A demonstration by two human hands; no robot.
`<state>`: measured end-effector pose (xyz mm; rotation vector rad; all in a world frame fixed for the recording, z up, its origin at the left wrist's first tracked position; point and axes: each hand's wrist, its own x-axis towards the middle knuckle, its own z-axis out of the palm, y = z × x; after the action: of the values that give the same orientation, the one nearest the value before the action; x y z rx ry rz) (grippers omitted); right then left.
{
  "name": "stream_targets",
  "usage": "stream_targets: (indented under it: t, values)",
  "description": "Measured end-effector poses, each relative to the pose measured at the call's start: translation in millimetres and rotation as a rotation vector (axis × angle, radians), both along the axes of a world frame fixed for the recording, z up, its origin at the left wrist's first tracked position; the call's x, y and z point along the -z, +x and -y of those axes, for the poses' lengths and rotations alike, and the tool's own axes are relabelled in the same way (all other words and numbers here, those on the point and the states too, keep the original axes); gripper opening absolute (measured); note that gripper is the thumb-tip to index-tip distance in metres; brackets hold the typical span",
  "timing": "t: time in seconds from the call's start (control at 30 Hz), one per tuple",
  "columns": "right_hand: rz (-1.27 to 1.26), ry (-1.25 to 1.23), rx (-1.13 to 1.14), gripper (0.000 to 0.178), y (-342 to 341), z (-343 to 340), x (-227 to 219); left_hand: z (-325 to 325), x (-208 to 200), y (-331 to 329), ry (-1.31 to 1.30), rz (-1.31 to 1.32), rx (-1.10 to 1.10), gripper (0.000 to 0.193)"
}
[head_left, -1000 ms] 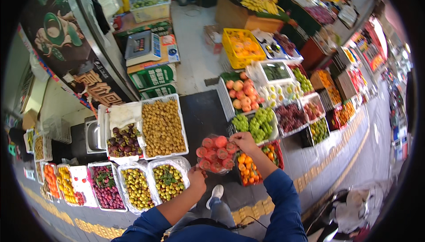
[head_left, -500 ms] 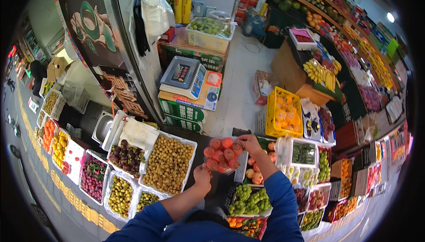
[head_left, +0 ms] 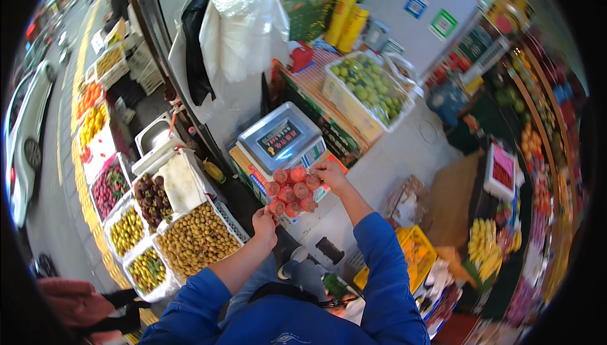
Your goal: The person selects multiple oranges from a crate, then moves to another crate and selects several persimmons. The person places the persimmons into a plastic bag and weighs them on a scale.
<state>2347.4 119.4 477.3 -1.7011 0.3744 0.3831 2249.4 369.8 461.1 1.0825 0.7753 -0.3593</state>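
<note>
Between my two hands hangs a clear plastic pack of round red-orange fruits (head_left: 293,190), whose exact kind I cannot make out. My left hand (head_left: 265,226) pinches its near left edge. At its far right edge, the fingers of my right hand (head_left: 331,177) are closed on it. Just beyond the pack, a silver-topped weighing scale (head_left: 280,136) with a dark label on its plate stands on stacked cardboard boxes (head_left: 248,174). The pack overlaps the near edge of the scale and boxes in view; whether they touch I cannot tell.
A crate of green fruits (head_left: 370,86) stands behind the scale. Clear plastic bags (head_left: 243,23) hang by the wall. Small tan fruits (head_left: 199,237) fill a crate at left. At right are a yellow crate (head_left: 423,263) and bananas (head_left: 485,244). A person in pink (head_left: 73,304) is at lower left.
My view and body have turned right, toward the scale. The pack has moved from above the fruit crates to the scale's near edge, still held in both hands. A person has appeared at lower left.
</note>
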Motion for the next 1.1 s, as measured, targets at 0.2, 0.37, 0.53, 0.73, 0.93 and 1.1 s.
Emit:
stream_targets:
  t: [0.2,0.37,0.53,0.73,0.93,1.1]
  values:
    - [-0.082,0.071,-0.174,0.011,121,13,44,40,41,79,0.009,-0.039,-0.218,0.026]
    - [-0.082,0.038,-0.297,0.010,213,12,100,64,100,133,0.039,-0.047,-0.333,0.027]
    - [-0.188,0.107,-0.406,0.011,279,7,155,93,148,172,0.093,-0.094,-0.479,0.027]
    - [-0.181,0.209,-0.560,0.011,322,-4,184,125,166,183,0.095,-0.084,-0.650,0.025]
    - [-0.077,0.200,-0.278,0.018,307,12,179,130,160,177,0.077,0.005,-0.694,0.020]
    - [0.515,-0.260,0.058,0.032,208,91,189,128,150,126,0.222,-0.072,-0.793,0.025]
